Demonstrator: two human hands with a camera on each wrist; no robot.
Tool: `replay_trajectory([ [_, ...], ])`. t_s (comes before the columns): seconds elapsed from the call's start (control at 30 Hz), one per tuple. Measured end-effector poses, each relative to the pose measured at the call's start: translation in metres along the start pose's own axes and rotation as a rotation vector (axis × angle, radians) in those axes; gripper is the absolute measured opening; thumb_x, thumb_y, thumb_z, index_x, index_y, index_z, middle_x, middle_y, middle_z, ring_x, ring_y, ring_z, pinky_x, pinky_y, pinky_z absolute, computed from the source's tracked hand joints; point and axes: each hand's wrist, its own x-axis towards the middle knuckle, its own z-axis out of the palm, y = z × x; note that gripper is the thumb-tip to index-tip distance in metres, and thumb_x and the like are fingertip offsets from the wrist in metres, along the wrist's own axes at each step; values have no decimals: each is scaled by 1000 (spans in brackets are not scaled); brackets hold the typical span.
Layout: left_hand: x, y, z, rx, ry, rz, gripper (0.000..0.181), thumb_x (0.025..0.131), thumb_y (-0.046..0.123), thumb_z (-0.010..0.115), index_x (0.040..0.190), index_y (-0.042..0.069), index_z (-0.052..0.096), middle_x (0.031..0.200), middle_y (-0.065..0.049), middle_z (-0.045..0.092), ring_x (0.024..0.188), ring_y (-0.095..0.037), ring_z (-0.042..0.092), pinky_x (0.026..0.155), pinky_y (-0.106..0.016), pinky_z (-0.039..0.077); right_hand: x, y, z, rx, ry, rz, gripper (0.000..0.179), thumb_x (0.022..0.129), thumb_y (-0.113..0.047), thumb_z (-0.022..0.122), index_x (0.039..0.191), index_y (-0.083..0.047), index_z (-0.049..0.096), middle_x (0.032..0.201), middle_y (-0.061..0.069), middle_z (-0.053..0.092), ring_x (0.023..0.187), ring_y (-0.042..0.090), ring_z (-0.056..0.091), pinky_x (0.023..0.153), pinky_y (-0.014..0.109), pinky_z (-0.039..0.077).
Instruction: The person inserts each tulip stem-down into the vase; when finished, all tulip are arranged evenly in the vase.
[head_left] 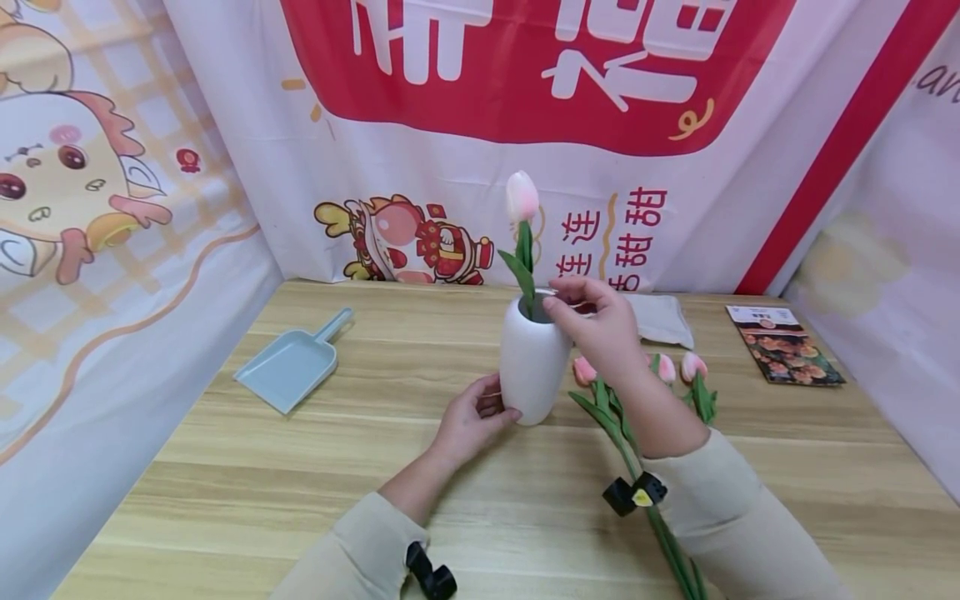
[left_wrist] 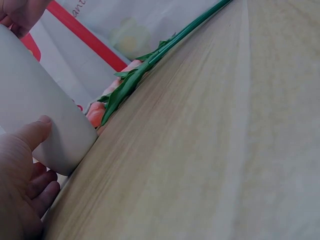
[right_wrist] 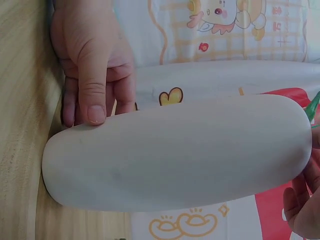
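A white vase (head_left: 531,362) stands on the wooden table with a single pale pink tulip (head_left: 522,198) upright in its mouth. My left hand (head_left: 468,421) holds the vase low down, thumb on its near side and fingers round the left; the right wrist view shows this hand (right_wrist: 95,65) against the lower wall. At the top, my right hand (head_left: 596,321) grips the rim with thumb and curled fingers. In the left wrist view, the vase (left_wrist: 40,100) fills the left side, and loose tulips (left_wrist: 120,92) lie beyond it.
Several pink tulips with long green stems (head_left: 626,442) lie right of the vase, partly under my right forearm. A light blue dustpan (head_left: 292,365) lies at the left. Toward the back right are a pale cloth (head_left: 663,321) and a flower-printed packet (head_left: 786,346).
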Motion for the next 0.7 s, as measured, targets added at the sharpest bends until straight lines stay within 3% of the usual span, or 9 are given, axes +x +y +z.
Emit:
replay_trajectory([
  [0.3,0,0,1,6,3,-12,60,85,14,77,137,2,51,129,-21,62,119,-34,62,102,-41,54,-8,1,-20,2,33,78,35,91,-23,70,120,-4,64,103,-2,64,94,8,58,77,11,52],
  [0.47,-1,1,1,8,6,-21,60,84,14,78,137,3,52,129,-20,62,118,-34,62,102,-41,54,-15,9,-37,-23,67,71,37,91,-23,70,121,-3,63,99,-13,64,94,3,58,78,9,51],
  [0.57,-1,2,1,10,9,-17,60,84,14,78,137,3,52,130,-21,62,118,-34,62,102,-41,54,-21,18,-50,4,96,52,33,91,-20,70,119,-3,64,96,-19,64,90,1,58,74,8,51],
  [0.7,-1,2,1,3,12,-19,60,84,14,78,137,3,52,130,-20,62,119,-34,62,102,-41,53,-30,34,-68,115,140,14,18,90,-7,70,107,-12,69,91,-18,66,83,1,59,68,9,50],
])
